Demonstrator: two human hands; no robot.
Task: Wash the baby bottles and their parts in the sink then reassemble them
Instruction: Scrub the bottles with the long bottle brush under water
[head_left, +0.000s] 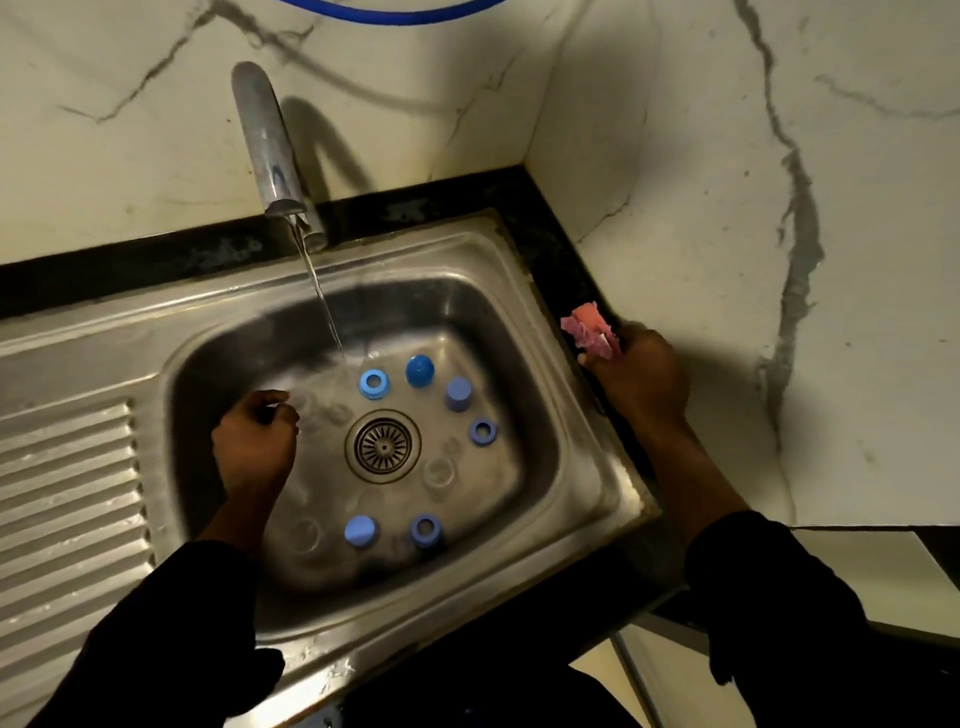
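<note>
Bottle parts: blue rings and caps lie in the sink around the drain, with blurred clear pieces between them.
Left hand: over the basin, fingers curled; any hold cannot be told.
Right hand: grasping a pink sponge above the black desk.
Tap: running.

The head camera looks steeply down, close over the sink; it faces the tap. Walls fill the top.
</note>
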